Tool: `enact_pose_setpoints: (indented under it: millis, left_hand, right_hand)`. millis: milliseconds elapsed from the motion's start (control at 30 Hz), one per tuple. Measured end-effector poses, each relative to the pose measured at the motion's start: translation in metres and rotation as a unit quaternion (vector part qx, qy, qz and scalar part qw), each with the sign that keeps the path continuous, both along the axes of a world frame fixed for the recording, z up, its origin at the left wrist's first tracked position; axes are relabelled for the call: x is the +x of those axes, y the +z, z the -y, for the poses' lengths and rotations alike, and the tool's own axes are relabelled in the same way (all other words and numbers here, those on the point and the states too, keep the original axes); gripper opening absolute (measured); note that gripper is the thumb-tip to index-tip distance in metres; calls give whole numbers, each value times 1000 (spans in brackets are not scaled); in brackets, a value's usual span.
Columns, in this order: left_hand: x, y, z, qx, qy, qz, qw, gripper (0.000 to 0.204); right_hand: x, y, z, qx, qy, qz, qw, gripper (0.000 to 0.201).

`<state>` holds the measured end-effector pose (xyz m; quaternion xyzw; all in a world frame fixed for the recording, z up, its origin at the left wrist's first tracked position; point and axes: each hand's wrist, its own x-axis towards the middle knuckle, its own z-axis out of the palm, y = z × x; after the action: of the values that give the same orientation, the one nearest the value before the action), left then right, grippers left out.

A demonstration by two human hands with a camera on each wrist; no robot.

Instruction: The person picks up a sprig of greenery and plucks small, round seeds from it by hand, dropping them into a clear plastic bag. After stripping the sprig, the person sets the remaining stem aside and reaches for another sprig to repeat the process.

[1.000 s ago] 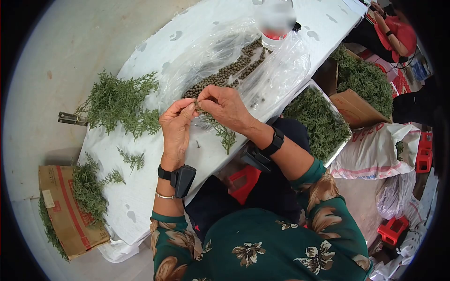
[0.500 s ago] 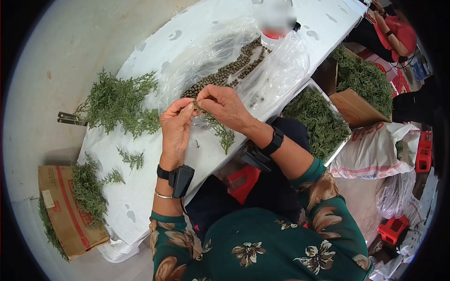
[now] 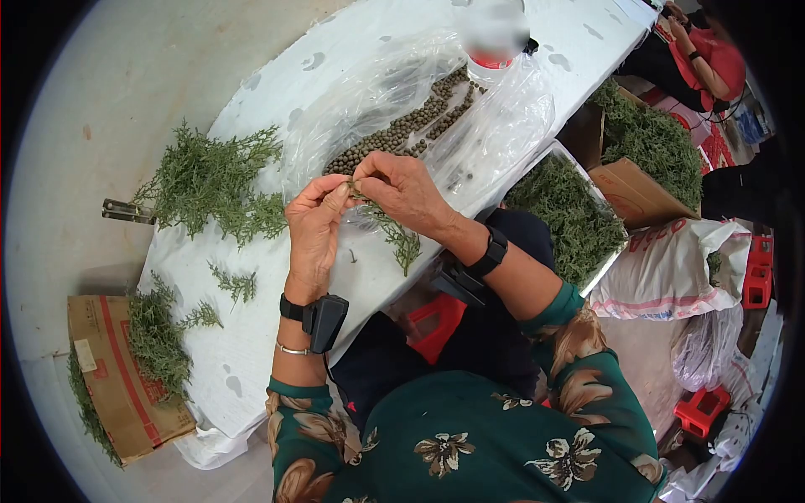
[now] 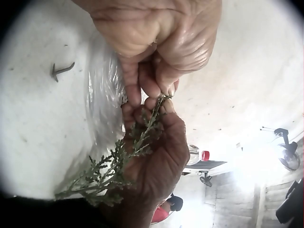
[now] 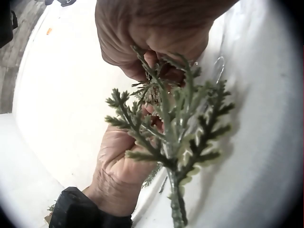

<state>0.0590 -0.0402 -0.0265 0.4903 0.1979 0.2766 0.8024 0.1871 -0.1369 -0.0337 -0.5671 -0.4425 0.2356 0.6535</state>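
Note:
Both hands meet over the table's front side, fingertips almost together at the thin upper end of a green evergreen sprig (image 3: pixel 403 245). My left hand (image 3: pixel 314 235) pinches that end between thumb and forefinger. From the other side my right hand (image 3: pixel 409 194) pinches the sprig too; the leafy part hangs beneath its palm, its branching tips large in the right wrist view (image 5: pixel 173 164). Fingers hide whatever lies right at the pinch. Just behind the hands, small round brown beads (image 3: pixel 386 141) lie in a heap on a clear plastic bag (image 3: pixel 335 126).
A pile of evergreen sprigs (image 3: pixel 214 180) lies at the table's left, with a loose sprig (image 3: pixel 235 283) nearer. A small stem piece (image 4: pixel 61 71) rests close by. A jar (image 3: pixel 490 63) stands behind the beads. Cartons (image 3: pixel 126 369) flank both sides; another person (image 3: pixel 713 63) sits far right.
Both hands keep almost the same place and hold on the sprig; only slight finger and wrist shifts show.

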Motion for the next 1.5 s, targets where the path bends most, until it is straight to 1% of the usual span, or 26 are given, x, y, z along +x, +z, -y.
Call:
enact_pose_setpoints:
  millis: [67,167,433,533,700,833,1067,1400,1500]
  left_hand:
    - [0,-1,0,-1,0,-2,1000,14]
    - [0,-1,-1,-1,2,-6,1000,15]
    - [0,-1,-1,-2,10,-5,1000,15]
    - [-1,-4,-3,-2,-3,-2,1000,15]
    - [-1,-2,-1,5,0,-9,1000,15]
    - [0,-1,1,6,20,-23,1000,15]
    - [1,-3,0,-8,8,-4,1000,14]
    - [1,3,0,-27,3,-14,1000,13]
    - [1,3,1,-29,9,-22,999,13]
  right_hand:
    - [0,-1,0,5,-2,2,1000,8]
    - [0,-2,0,-3,17,-36,999,7]
    - [1,2,2,-19,12,-10,1000,8]
    - [1,2,2,-19,14,-13,1000,8]
    - [1,-1,2,-15,17,-20,1000,8]
    - [0,-2,2,-13,13,-17,1000,8]
    - [-1,-4,-1,-12,9,-26,1000,7]
    - [-1,-4,-1,-18,24,-40,999,7]
    - [-2,-6,-1,-16,16,-27,999,8]
